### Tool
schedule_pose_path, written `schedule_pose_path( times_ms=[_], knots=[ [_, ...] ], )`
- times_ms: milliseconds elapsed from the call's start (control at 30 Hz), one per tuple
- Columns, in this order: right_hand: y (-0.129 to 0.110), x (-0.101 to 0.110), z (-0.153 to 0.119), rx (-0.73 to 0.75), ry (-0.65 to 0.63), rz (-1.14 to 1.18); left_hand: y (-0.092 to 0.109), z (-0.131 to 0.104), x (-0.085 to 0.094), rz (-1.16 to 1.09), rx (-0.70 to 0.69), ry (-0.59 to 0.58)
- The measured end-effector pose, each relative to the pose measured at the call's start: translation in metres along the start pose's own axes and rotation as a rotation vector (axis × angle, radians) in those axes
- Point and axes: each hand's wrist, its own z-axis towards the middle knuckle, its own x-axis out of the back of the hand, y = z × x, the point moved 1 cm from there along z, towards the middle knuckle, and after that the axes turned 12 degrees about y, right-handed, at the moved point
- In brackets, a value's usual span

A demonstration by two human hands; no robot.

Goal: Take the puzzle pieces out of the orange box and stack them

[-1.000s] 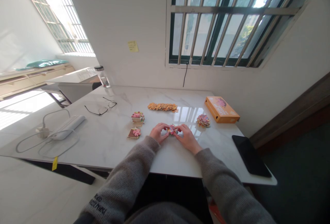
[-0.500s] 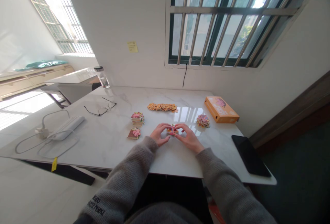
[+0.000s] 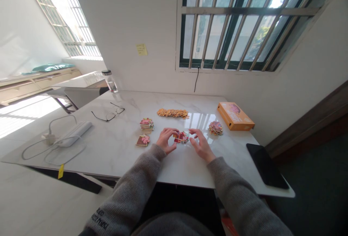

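Observation:
A small cluster of red, pink and white jigsaw puzzle pieces (image 3: 181, 137) lies on the white table between my hands. My left hand (image 3: 166, 141) is curved at its left side, thumb and fingers apart, with the fingertips at the edge of the pieces. On the other side, my right hand (image 3: 201, 145) stands open, a small gap away from them. Left of my left hand are a taller stack of puzzle pieces (image 3: 146, 126) and a lower stack (image 3: 143, 140) with a pink piece on top. A round heap of puzzle pieces (image 3: 215, 128) sits beyond my right hand.
A row of orange-brown pieces (image 3: 172, 113) lies farther back. An orange box (image 3: 235, 116) and a black tablet (image 3: 267, 166) are at the right. Glasses (image 3: 110, 115), a bottle (image 3: 110, 81) and a white power strip (image 3: 75, 133) with a looped cable occupy the left side.
My right hand has drawn back to the right from the pieces, and its fingers have spread. More of the cluster shows now. The view has shifted slightly.

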Motion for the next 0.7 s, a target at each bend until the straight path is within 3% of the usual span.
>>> schedule_pose_path(
  times_ms=[100,167,300,367,500,700],
  knots=[
    [0.001,-0.002,-0.001,0.008,-0.026,0.008,0.005,0.009,0.026,0.038,-0.03,-0.021],
    [0.002,-0.003,-0.003,0.002,-0.033,0.013,-0.003,0.016,0.048,0.074,-0.048,-0.014],
    [0.006,-0.005,-0.004,-0.01,-0.039,0.01,-0.05,0.031,0.091,0.15,0.072,0.024],
    [0.007,-0.006,-0.003,-0.008,-0.036,0.007,-0.077,0.036,0.107,0.193,0.152,-0.03],
    [0.007,-0.007,-0.003,0.006,-0.032,-0.003,-0.114,0.041,0.126,0.261,0.258,-0.141],
    [0.008,-0.007,-0.003,0.014,-0.033,-0.018,-0.135,0.043,0.135,0.267,0.362,-0.17]
  ],
)
